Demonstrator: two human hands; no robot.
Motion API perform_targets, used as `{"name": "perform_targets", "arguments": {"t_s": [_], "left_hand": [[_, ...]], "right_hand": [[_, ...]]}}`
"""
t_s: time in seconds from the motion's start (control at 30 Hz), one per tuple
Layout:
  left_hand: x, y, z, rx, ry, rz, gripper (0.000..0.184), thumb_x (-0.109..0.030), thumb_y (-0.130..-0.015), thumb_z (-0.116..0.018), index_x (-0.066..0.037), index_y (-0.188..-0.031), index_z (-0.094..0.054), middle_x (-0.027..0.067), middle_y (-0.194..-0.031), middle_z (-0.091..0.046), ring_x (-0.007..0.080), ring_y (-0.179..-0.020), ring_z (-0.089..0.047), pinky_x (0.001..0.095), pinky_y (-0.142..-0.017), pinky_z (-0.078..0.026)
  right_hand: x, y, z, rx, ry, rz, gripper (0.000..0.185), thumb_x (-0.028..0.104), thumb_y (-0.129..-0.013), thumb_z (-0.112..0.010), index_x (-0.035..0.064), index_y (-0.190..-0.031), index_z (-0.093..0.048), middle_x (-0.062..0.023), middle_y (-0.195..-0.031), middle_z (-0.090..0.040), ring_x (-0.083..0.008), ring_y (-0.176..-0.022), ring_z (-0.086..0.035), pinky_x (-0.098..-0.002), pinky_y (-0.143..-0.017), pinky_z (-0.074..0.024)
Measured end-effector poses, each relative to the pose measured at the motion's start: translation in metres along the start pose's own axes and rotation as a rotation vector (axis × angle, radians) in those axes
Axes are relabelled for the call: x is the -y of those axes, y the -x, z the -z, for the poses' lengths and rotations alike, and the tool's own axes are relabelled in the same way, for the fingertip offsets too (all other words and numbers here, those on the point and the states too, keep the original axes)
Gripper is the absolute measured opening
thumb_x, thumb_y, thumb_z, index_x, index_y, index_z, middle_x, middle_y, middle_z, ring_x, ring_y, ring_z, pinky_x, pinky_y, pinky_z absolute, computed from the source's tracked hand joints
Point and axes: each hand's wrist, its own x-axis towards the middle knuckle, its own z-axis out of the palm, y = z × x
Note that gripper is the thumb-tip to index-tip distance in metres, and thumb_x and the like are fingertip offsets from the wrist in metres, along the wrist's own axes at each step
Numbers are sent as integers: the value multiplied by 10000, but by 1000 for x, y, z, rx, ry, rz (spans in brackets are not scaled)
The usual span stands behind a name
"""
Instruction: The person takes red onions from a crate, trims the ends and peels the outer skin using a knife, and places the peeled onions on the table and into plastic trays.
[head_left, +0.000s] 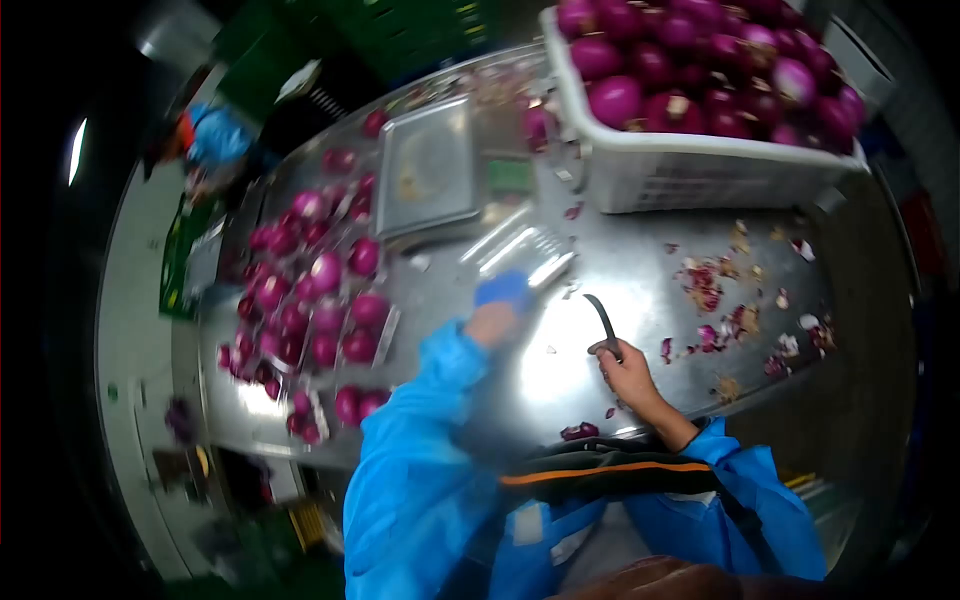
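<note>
Your right hand (630, 380), fingers clamped on a dark, curved-bladed knife (604, 318), if swung leftward risked nicking your blue-gloved left hand (503, 291), whose blurred fingers' state you couldn't tell.

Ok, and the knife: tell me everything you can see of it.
The knife looks dark and slim, probably metal, its blade curving towards the tip. The right hand grips it and mostly hides its handle. The blade points away from the wearer, its tip bending towards the left of the picture, over the shiny metal table. Whether it touches the table I can't tell; its edge is too small to judge.
</note>
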Motion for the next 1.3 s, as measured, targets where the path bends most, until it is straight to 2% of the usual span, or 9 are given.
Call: {"name": "perform_targets", "arguments": {"t_s": [0.13,0.23,0.3,0.43,0.57,0.7,0.9,1.0,1.3], "left_hand": [[6,-8,13,-29,-32,65,241,-232,-828,-609,-59,-967,-705,191,-978,-684,375,-926,-657,462,-778,-525],[-12,-8,23,-90,-85,90,270,-310,-842,-624,-73,-929,-719,186,-978,-684,376,-912,-657,450,-770,-529],[-31,-2,42,-32,-146,140,299,-364,-847,-632,-82,-889,-721,178,-959,-683,376,-904,-654,445,-762,-529],[-56,31,19,-131,-236,-125,282,-353,-848,-662,-75,-804,-672,163,-772,-631,358,-743,-633,438,-649,-514],[-110,38,-11,167,-242,-353,333,-401,-817,-685,-88,-930,-706,131,-884,-658,315,-882,-650,421,-778,-511],[-138,5,14,49,230,-705,558,-447,-845,-675,-83,-1261,-598,160,-1157,-615,335,-1037,-588,425,-892,-475],[-214,-137,145,-693,206,-887,471,-168,-806,-737,-90,-1247,-591,142,-1171,-619,354,-1044,-582,414,-912,-473],[-271,-213,175,-756,247,-964,596,-153,-775,-753,-117,-1323,-523,164,-1213,-585,384,-1071,-545,436,-930,-461],[-407,-302,177,-611,-398,-434,890,-457,-654,-823,-144,-1394,-440,153,-1108,-594,340,-1022,-596,446,-813,-517]], "right_hand": [[-15,15,25,-77,-150,-69,178,126,-957,-527,4,-1007,-647,21,-637,-509,-74,-532,-470,-245,-495,-397],[-16,24,39,-89,-175,-112,240,212,-944,-545,0,-981,-653,-23,-630,-522,-138,-569,-546,-304,-569,-504],[-33,18,45,-131,-154,-52,203,165,-950,-532,0,-985,-645,-1,-628,-506,-104,-526,-495,-271,-506,-441],[-34,11,64,-244,-253,-70,142,75,-964,-507,6,-995,-627,39,-629,-473,-40,-464,-397,-212,-405,-316],[-42,2,91,-363,-296,21,131,87,-961,-518,7,-981,-620,29,-626,-472,-45,-449,-389,-209,-386,-293],[1,17,117,-338,-490,-26,119,93,-967,-528,21,-972,-623,36,-609,-466,-47,-439,-390,-213,-382,-293],[-54,15,137,-420,-307,-4,115,98,-958,-538,21,-984,-620,33,-635,-494,-49,-447,-407,-219,-388,-312],[-53,19,150,-440,-290,17,116,91,-953,-541,23,-1004,-620,30,-645,-506,-50,-452,-415,-222,-394,-323],[-59,17,206,-517,-233,79,132,68,-941,-536,22,-1014,-636,38,-652,-521,-40,-479,-421,-218,-429,-331]]}}
